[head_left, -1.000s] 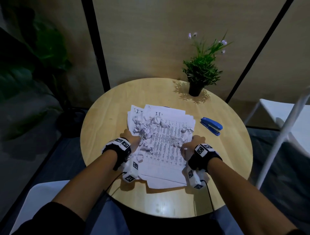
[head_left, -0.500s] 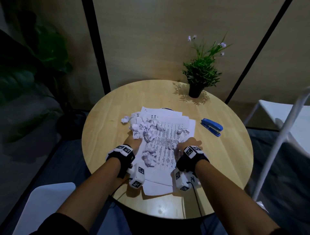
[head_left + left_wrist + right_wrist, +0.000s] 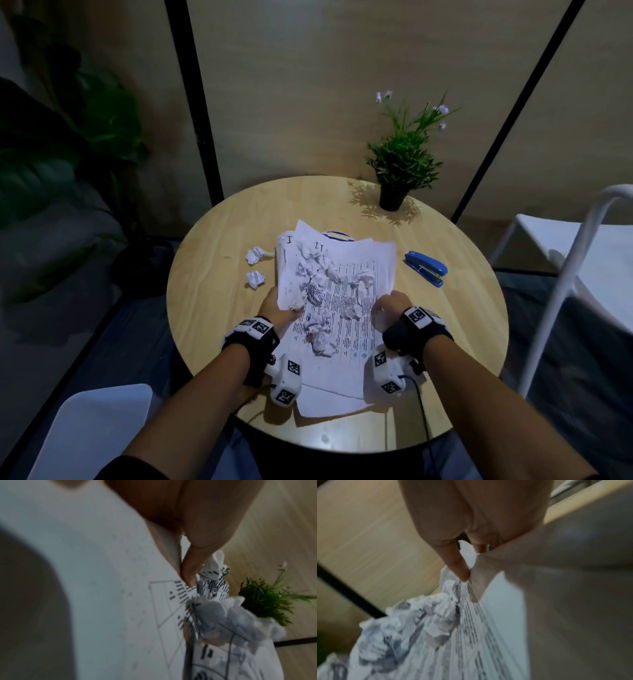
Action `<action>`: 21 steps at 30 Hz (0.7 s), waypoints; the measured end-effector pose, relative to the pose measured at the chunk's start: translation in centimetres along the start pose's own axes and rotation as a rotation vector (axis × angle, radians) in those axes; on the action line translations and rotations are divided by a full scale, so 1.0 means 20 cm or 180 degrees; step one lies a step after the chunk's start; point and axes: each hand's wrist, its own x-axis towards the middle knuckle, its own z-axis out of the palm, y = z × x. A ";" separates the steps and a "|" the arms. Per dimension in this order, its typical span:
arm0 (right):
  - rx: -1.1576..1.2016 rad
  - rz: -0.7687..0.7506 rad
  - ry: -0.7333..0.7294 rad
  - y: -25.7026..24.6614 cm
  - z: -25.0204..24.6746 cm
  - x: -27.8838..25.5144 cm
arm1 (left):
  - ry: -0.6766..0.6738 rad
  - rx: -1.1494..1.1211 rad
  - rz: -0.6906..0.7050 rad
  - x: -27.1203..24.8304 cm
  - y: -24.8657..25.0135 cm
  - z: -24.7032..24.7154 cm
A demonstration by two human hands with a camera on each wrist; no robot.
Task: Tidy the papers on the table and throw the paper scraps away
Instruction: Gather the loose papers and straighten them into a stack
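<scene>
A stack of printed white papers point(image 3: 346, 329) is lifted off the round wooden table point(image 3: 212, 308), its two long sides curled upward. My left hand point(image 3: 279, 306) grips its left edge and my right hand point(image 3: 390, 303) grips its right edge. Several crumpled paper scraps point(image 3: 317, 274) lie in the trough on top of the sheets. Two more scraps point(image 3: 256, 255) point(image 3: 256, 278) lie on the table to the left. In the left wrist view my thumb point(image 3: 190, 573) presses the papers point(image 3: 102, 574) beside scraps point(image 3: 216, 609). In the right wrist view a finger point(image 3: 458, 568) pinches the papers point(image 3: 488, 635) next to scraps point(image 3: 406, 622).
A blue stapler point(image 3: 425, 268) lies on the table right of the papers. A small potted plant point(image 3: 399, 171) stands at the table's far side. White chairs stand at the right point(image 3: 565, 260) and near left point(image 3: 92, 435). A dark round object point(image 3: 337, 235) shows behind the papers.
Both hands have drawn the paper edges inward and lifted the stack, curling it into a trough. Two scraps have rolled off onto the table at the left.
</scene>
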 end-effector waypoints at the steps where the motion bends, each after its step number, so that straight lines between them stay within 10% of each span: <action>1: 0.0033 -0.0044 -0.0040 0.01 0.00 0.02 | -0.0008 0.0118 -0.0036 0.01 -0.01 0.01; 21: 0.0659 -0.0940 0.1334 -0.05 -0.39 -0.25 | -0.0420 0.1740 -0.0445 -0.02 0.13 -0.02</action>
